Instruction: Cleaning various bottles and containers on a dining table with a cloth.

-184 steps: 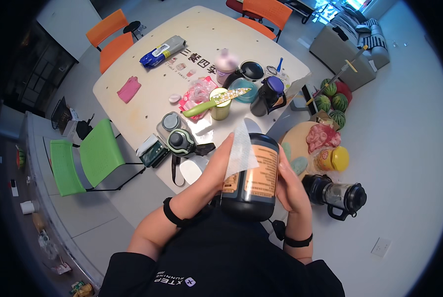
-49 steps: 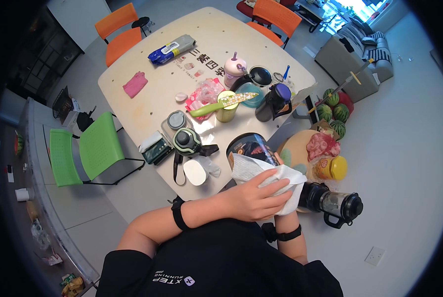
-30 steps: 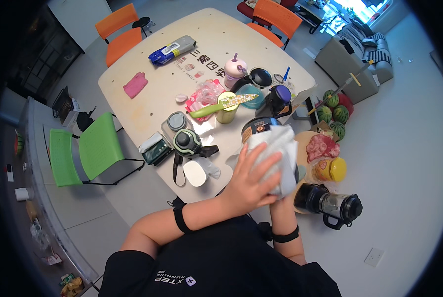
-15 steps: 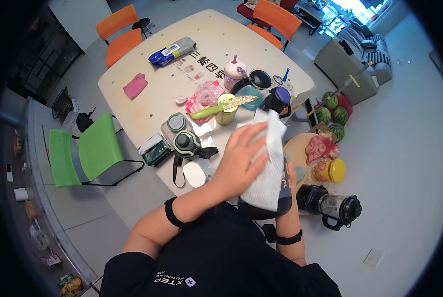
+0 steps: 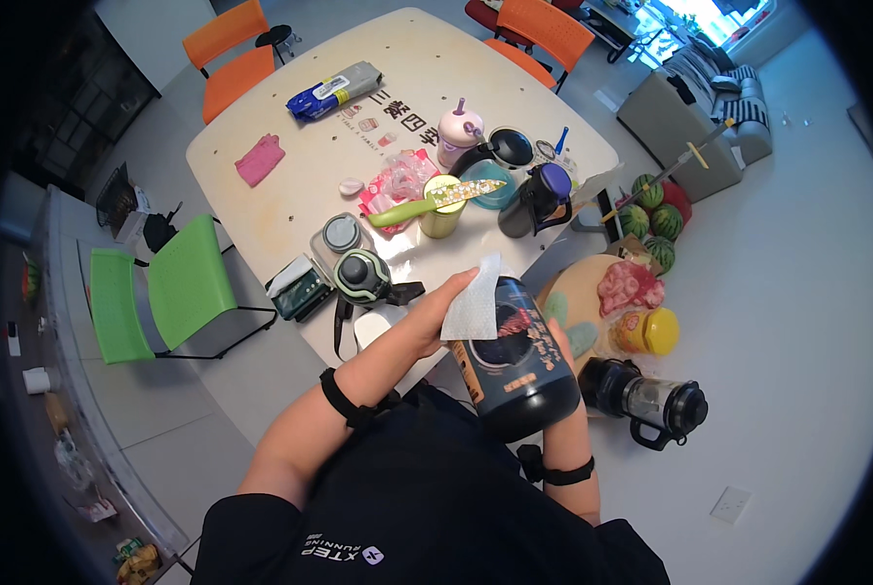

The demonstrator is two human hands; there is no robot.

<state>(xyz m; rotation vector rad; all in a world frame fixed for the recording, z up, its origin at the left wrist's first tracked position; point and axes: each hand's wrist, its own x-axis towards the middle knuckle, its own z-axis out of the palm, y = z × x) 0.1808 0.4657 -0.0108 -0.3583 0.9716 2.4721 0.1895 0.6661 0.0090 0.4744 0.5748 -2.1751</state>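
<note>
Held tilted in front of my chest is a large black jar (image 5: 516, 375) with a dark printed label. My right hand (image 5: 559, 339) is closed round its right side, fingers partly hidden by the jar. My left hand (image 5: 440, 320) grips a white textured cloth or paper towel (image 5: 473, 310) and presses it to the jar's upper left side. Most left fingertips are behind the towel. Beyond the jar stand a yellow-green tumbler (image 5: 439, 224) with a green-handled knife (image 5: 407, 212) lying across its top, and a dark jug (image 5: 521, 210) with a purple lid.
The pale table (image 5: 212, 190) also bears a pink cup (image 5: 453, 146), a pink cloth (image 5: 260, 161), a wipes pack (image 5: 334, 93) and a black-lidded bottle (image 5: 361, 275). On my right, a round stand (image 5: 565, 283) holds a yellow-lidded jar (image 5: 659, 331) beside a blender jug (image 5: 663, 405).
The towel, spread over the jar's front before, is now bunched at its upper left, so the label shows. My left hand has moved left and down.
</note>
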